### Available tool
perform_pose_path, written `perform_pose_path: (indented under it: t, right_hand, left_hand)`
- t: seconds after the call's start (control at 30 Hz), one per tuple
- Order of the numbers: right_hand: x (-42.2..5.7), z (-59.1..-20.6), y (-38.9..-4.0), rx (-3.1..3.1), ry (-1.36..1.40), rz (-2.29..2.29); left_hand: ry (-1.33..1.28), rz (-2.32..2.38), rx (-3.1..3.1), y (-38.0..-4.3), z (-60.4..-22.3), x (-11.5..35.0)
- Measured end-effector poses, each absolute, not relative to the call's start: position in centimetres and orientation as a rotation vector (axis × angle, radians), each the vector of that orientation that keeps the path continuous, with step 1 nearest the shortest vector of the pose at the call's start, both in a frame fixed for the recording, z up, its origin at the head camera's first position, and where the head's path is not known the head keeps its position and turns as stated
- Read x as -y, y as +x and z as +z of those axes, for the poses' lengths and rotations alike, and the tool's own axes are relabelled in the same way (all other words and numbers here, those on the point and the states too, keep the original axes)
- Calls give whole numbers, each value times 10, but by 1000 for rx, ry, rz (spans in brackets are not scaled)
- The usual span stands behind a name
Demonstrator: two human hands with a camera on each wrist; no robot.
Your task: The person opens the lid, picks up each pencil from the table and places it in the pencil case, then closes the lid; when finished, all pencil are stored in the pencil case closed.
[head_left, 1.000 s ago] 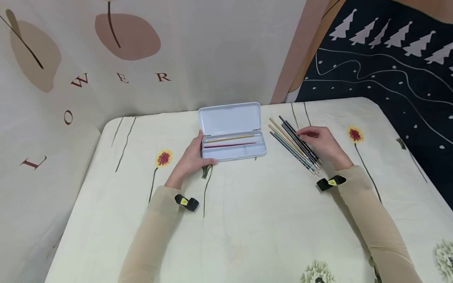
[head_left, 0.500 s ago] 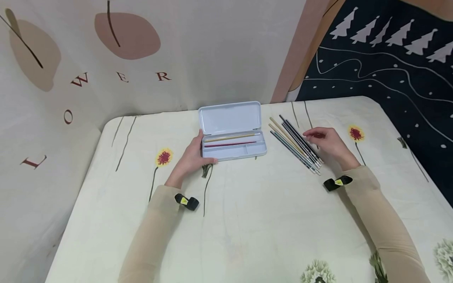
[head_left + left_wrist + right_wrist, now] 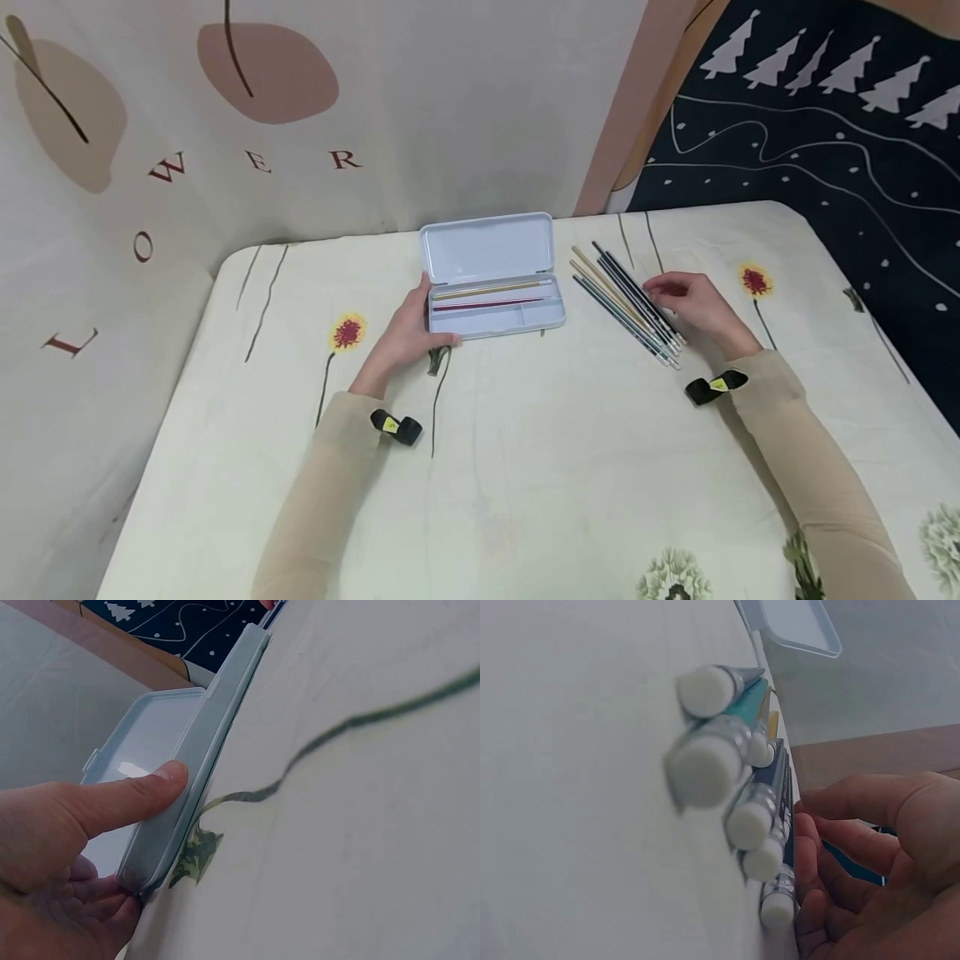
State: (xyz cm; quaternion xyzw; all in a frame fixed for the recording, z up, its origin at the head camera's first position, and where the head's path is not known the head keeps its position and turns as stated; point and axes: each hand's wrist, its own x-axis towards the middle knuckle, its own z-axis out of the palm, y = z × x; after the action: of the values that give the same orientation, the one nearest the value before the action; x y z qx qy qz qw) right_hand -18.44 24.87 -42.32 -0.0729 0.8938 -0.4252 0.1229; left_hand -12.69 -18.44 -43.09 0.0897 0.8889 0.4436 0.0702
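A pale blue pencil case (image 3: 543,315) lies with its lid (image 3: 487,250) raised; inside are a gold pencil (image 3: 487,292) and a red pencil (image 3: 487,306). My left hand (image 3: 408,329) grips the case's left end, thumb along the front wall as the left wrist view shows. To the right, a fanned bunch of teal pencils (image 3: 621,318), tan pencils (image 3: 609,286) and dark pencils (image 3: 628,283) lies on the cloth. Beside the outermost dark pencil (image 3: 778,909), my right hand (image 3: 697,308) has curled fingers, tips right at its side; whether they pinch it I cannot tell.
A cream cloth (image 3: 510,467) printed with flowers covers the table. Behind the case hangs a pale curtain (image 3: 465,125) with leaf shapes and letters. A dark blue cloth (image 3: 810,158) with white trees hangs at the right.
My right hand has shifted a little to the right, from over the dark pencils to their right side, then stayed nearly still. My left hand keeps its grip on the pencil case.
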Motion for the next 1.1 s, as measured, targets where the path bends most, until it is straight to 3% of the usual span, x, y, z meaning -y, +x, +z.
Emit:
perform_pose_path:
  t: [1.1]
  right_hand:
    - [-237, -426, -196, -2706, -131, -1106]
  left_hand:
    - [212, 1311, -2674, -126, -431, 183]
